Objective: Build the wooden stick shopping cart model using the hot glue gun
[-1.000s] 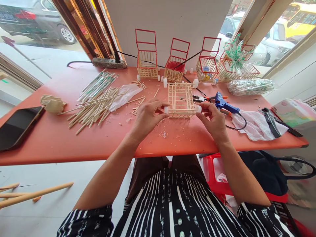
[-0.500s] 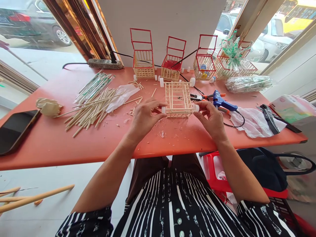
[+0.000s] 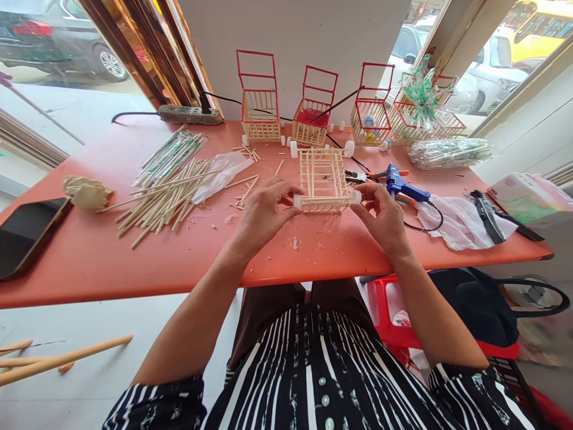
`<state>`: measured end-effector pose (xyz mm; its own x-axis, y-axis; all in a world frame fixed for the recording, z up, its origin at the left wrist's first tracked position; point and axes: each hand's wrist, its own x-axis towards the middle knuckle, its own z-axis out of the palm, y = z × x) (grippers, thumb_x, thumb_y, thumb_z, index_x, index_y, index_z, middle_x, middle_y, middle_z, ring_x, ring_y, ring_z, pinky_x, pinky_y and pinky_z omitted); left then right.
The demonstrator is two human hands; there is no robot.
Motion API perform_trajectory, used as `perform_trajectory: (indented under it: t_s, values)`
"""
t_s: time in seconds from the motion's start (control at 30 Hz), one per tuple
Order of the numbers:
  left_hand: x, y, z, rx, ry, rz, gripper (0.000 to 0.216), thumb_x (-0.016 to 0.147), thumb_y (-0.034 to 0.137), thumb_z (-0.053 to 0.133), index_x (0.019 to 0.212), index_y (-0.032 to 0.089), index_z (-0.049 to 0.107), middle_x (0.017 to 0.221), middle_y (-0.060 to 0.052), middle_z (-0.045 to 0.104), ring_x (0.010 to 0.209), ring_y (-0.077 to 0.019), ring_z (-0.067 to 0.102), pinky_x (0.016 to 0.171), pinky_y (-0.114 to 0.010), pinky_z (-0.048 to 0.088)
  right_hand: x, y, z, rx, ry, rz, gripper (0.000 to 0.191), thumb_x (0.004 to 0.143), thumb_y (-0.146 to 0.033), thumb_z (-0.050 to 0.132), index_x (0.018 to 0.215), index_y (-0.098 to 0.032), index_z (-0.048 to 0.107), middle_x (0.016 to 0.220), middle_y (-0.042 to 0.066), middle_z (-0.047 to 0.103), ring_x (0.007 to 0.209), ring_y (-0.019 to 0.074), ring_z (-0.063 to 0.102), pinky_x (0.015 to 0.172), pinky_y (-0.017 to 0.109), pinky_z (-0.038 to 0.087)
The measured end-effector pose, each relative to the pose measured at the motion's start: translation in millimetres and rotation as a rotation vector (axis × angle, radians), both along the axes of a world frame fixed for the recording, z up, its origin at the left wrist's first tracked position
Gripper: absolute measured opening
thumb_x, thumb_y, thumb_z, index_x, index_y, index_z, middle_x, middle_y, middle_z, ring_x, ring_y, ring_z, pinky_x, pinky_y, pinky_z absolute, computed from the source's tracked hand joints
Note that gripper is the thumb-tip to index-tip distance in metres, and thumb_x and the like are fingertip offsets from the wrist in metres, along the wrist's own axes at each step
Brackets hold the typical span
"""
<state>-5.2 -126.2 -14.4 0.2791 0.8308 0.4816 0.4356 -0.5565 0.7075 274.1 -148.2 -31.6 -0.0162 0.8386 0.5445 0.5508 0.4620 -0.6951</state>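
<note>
A small cart frame of thin wooden sticks (image 3: 323, 176) lies wheels-up on the table, a white wheel at each corner. My left hand (image 3: 267, 209) pinches the near left white wheel (image 3: 298, 201) between thumb and fingers. On the opposite side, my right hand (image 3: 380, 213) has its thumb and fingers closed on the near right wheel (image 3: 355, 196). Both far wheels, such as the far right one (image 3: 349, 149), are untouched. Just right of the frame lie a blue glue gun (image 3: 405, 185) and orange-handled pliers (image 3: 376, 175).
Several finished stick carts with red handles, such as this cart (image 3: 260, 119), line the back of the orange table (image 3: 192, 263). Loose sticks (image 3: 161, 209) and a phone (image 3: 31, 233) lie left. Right are a white cloth (image 3: 452, 224) and a wrapped stick bundle (image 3: 450, 153).
Both hands keep their hold on the two near wheels, and the cart frame stays in place. Only the camera view has shifted very slightly.
</note>
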Motion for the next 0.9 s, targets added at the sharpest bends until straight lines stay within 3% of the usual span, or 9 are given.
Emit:
perform_trajectory:
  t_s: [0.3,0.53,0.9]
  values:
    - [-0.9,0.6,0.0,-0.013,-0.003,-0.003,0.023,0.082,0.012,0.078,0.103,0.021,0.080,0.107,-0.004,0.076,0.091,-0.0184,0.073,0.092,-0.037,0.064,-0.2,-1.7,-0.4,-0.017,-0.023,-0.018,0.027,0.093,-0.037,0.077,0.118,-0.027,0.071,0.117,0.004,0.077,0.095,0.0189,0.071,0.078,0.032,0.061]
    - [-6.3,4.4,0.6,-0.087,-0.140,-0.061,0.044,0.076,0.028,0.087,0.119,0.023,0.080,0.115,-0.007,0.076,0.101,-0.0210,0.072,0.087,-0.036,0.068,0.4,-2.2,-0.3,-0.029,-0.006,-0.017,0.038,0.097,-0.052,0.073,0.126,-0.028,0.071,0.123,0.007,0.076,0.101,0.0215,0.071,0.080,0.034,0.062]
    - [-11.4,3.8,4.7,-0.169,-0.166,-0.041,0.032,0.077,0.029,0.085,0.107,0.018,0.084,0.105,-0.008,0.083,0.091,-0.0206,0.078,0.086,-0.034,0.067,2.0,-4.8,-0.8,-0.082,-0.021,-0.022,0.046,0.103,-0.058,0.063,0.131,-0.023,0.074,0.127,0.011,0.080,0.109,0.0251,0.076,0.090,0.038,0.062]
